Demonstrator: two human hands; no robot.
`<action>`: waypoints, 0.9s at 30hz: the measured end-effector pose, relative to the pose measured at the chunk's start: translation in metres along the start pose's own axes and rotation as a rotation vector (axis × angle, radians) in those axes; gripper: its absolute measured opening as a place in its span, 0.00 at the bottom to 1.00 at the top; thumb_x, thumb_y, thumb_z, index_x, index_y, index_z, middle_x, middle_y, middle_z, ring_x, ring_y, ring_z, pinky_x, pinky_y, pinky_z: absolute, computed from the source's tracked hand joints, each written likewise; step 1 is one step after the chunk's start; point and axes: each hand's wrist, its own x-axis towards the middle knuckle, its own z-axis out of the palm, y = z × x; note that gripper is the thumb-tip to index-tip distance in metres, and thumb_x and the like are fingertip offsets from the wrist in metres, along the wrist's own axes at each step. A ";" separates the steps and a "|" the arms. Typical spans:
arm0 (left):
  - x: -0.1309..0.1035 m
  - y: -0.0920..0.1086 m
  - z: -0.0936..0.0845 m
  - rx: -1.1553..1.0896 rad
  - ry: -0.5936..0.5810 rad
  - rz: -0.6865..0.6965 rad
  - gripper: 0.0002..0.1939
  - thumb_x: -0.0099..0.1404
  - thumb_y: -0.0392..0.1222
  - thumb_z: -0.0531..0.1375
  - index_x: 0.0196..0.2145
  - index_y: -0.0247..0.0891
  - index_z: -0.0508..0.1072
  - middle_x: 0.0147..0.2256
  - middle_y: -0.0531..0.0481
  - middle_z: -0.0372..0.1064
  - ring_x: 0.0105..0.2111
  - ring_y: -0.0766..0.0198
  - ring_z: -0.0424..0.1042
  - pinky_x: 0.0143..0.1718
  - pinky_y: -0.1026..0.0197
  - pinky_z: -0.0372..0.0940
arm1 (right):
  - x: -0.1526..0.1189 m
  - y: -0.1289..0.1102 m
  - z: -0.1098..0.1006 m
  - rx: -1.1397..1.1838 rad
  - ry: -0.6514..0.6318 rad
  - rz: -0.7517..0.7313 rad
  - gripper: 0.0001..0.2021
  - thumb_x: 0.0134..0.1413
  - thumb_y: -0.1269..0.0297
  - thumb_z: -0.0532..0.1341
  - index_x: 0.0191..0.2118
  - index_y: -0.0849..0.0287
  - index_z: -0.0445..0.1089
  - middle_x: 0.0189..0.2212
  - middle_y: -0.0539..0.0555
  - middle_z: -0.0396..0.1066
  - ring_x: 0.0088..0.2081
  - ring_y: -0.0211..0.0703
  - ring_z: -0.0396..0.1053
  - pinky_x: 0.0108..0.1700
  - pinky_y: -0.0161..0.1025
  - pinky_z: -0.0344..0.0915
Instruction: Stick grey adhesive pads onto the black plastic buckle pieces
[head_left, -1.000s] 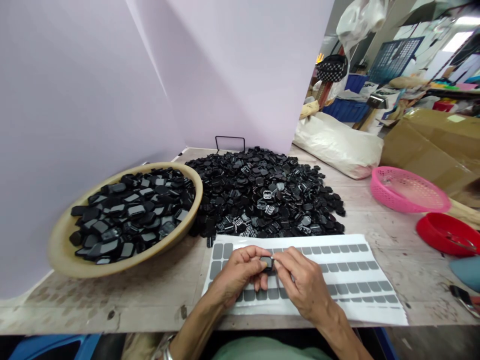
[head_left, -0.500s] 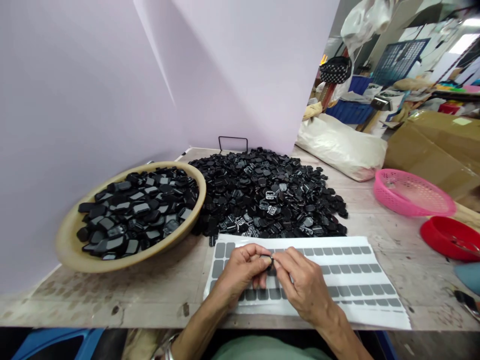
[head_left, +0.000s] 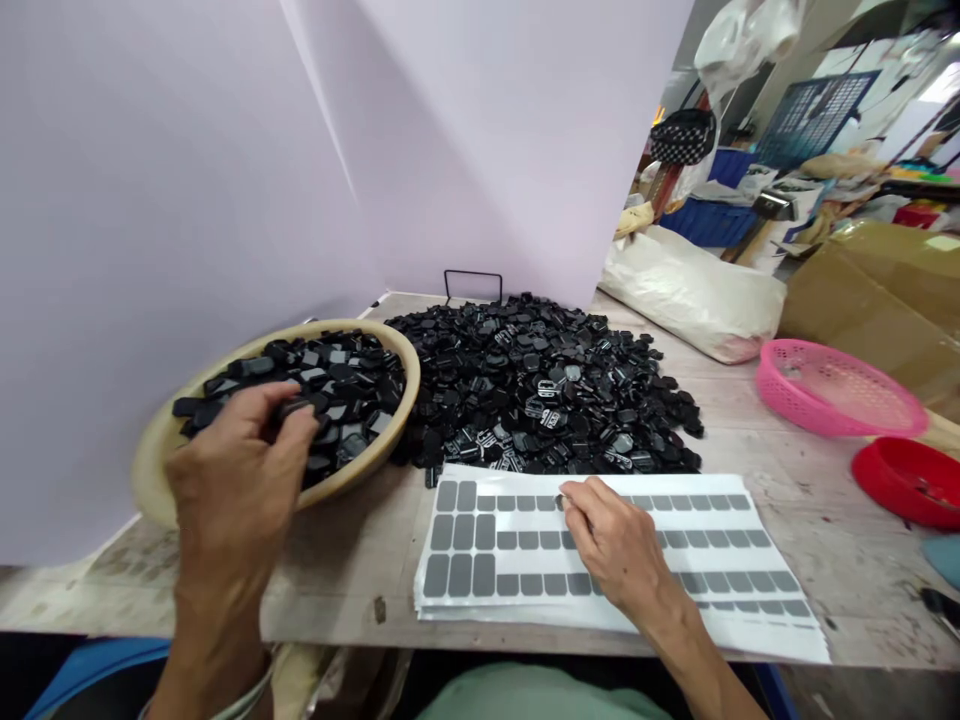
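My left hand is over the near side of a cream basin, its thumb and forefinger bent round a small black plastic piece that is partly hidden and blurred. Beneath it, the basin holds many black pieces, several with grey tops. My right hand rests on a white sheet of grey stickers. Its thumb and forefinger are pinched at the top row, on the edge of a grey sticker; the fingers hide most of that sticker.
A wide heap of black plastic pieces lies behind the sheet. A pink basket and a red bowl stand to the right, near a white sack and a cardboard box. A black wire stand is by the wall.
My left hand has left my right hand and moved left to the basin with the black plastic piece. My right hand has come down onto the sticker sheet. The view has shifted slightly.
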 end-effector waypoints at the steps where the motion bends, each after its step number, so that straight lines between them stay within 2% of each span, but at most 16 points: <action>1: 0.005 -0.005 -0.002 0.141 0.029 0.049 0.22 0.63 0.48 0.57 0.51 0.33 0.69 0.42 0.42 0.71 0.40 0.53 0.70 0.45 0.49 0.65 | 0.002 -0.002 0.002 -0.014 -0.019 0.005 0.11 0.61 0.71 0.49 0.41 0.56 0.68 0.33 0.51 0.68 0.33 0.41 0.66 0.33 0.36 0.57; 3: 0.004 -0.008 -0.002 0.266 0.100 0.142 0.26 0.63 0.48 0.57 0.54 0.28 0.65 0.51 0.34 0.65 0.51 0.43 0.64 0.52 0.41 0.58 | 0.005 -0.007 0.006 -0.034 -0.049 0.008 0.10 0.61 0.72 0.49 0.41 0.56 0.67 0.33 0.51 0.68 0.33 0.42 0.67 0.34 0.37 0.57; 4: -0.001 -0.007 0.000 0.235 0.137 0.190 0.26 0.63 0.47 0.58 0.54 0.28 0.64 0.53 0.33 0.63 0.54 0.43 0.61 0.54 0.40 0.56 | 0.008 -0.010 0.007 -0.043 -0.064 0.007 0.10 0.61 0.72 0.49 0.40 0.56 0.66 0.33 0.51 0.68 0.33 0.42 0.67 0.34 0.37 0.57; 6: -0.021 0.000 0.008 0.060 0.149 0.310 0.20 0.64 0.43 0.57 0.52 0.32 0.66 0.52 0.37 0.65 0.53 0.49 0.63 0.55 0.46 0.58 | 0.012 -0.016 0.010 -0.067 -0.092 -0.005 0.09 0.62 0.72 0.49 0.38 0.57 0.65 0.32 0.50 0.67 0.33 0.41 0.66 0.34 0.37 0.56; 7: -0.035 0.004 0.014 -0.045 0.097 0.381 0.17 0.65 0.41 0.57 0.50 0.34 0.67 0.50 0.40 0.67 0.51 0.53 0.65 0.54 0.49 0.60 | 0.015 -0.020 0.011 -0.084 -0.103 -0.012 0.08 0.62 0.72 0.49 0.36 0.57 0.65 0.31 0.50 0.67 0.32 0.41 0.66 0.33 0.37 0.55; 9: -0.065 0.007 0.030 -0.179 -0.145 0.554 0.13 0.65 0.37 0.56 0.48 0.36 0.69 0.48 0.43 0.68 0.49 0.57 0.67 0.53 0.53 0.62 | 0.020 -0.026 0.014 -0.132 -0.121 -0.031 0.08 0.62 0.72 0.50 0.35 0.56 0.64 0.31 0.49 0.67 0.31 0.41 0.66 0.32 0.37 0.54; 11: -0.095 0.004 0.051 -0.162 -0.350 0.667 0.13 0.66 0.37 0.55 0.48 0.36 0.69 0.51 0.41 0.66 0.50 0.55 0.65 0.52 0.52 0.62 | 0.026 -0.032 0.018 -0.178 -0.133 -0.050 0.08 0.62 0.71 0.50 0.34 0.56 0.63 0.31 0.49 0.67 0.31 0.40 0.66 0.32 0.37 0.54; 12: -0.108 -0.001 0.062 -0.122 -0.414 0.694 0.14 0.65 0.39 0.55 0.48 0.36 0.69 0.52 0.40 0.66 0.51 0.52 0.64 0.51 0.50 0.63 | 0.029 -0.036 0.021 -0.195 -0.137 -0.058 0.08 0.61 0.71 0.50 0.34 0.56 0.63 0.31 0.50 0.68 0.31 0.41 0.66 0.32 0.38 0.54; 14: -0.130 -0.011 0.081 -0.033 -0.450 0.680 0.17 0.64 0.43 0.56 0.50 0.37 0.69 0.54 0.39 0.64 0.54 0.45 0.60 0.48 0.46 0.64 | 0.035 -0.042 0.029 -0.215 -0.141 -0.072 0.07 0.61 0.71 0.50 0.34 0.56 0.63 0.32 0.51 0.68 0.32 0.42 0.67 0.32 0.38 0.54; 17: -0.147 -0.024 0.097 0.019 -0.424 0.638 0.19 0.65 0.42 0.55 0.53 0.39 0.67 0.57 0.39 0.61 0.56 0.42 0.57 0.48 0.45 0.63 | 0.042 -0.053 0.041 -0.228 -0.149 -0.087 0.07 0.60 0.71 0.50 0.35 0.56 0.64 0.33 0.52 0.69 0.34 0.44 0.67 0.34 0.39 0.55; 21: -0.152 -0.027 0.099 -0.011 -0.418 0.625 0.20 0.67 0.42 0.52 0.55 0.40 0.66 0.57 0.39 0.60 0.57 0.45 0.57 0.49 0.46 0.61 | 0.047 -0.064 0.052 -0.232 -0.164 -0.095 0.06 0.60 0.72 0.50 0.36 0.56 0.63 0.34 0.54 0.69 0.36 0.46 0.67 0.35 0.39 0.56; 27: -0.153 -0.026 0.098 -0.020 -0.470 0.582 0.22 0.67 0.40 0.50 0.58 0.42 0.62 0.59 0.39 0.57 0.59 0.46 0.55 0.50 0.46 0.59 | 0.049 -0.069 0.053 -0.207 -0.192 -0.100 0.07 0.60 0.72 0.50 0.36 0.57 0.63 0.34 0.55 0.69 0.34 0.45 0.67 0.34 0.39 0.56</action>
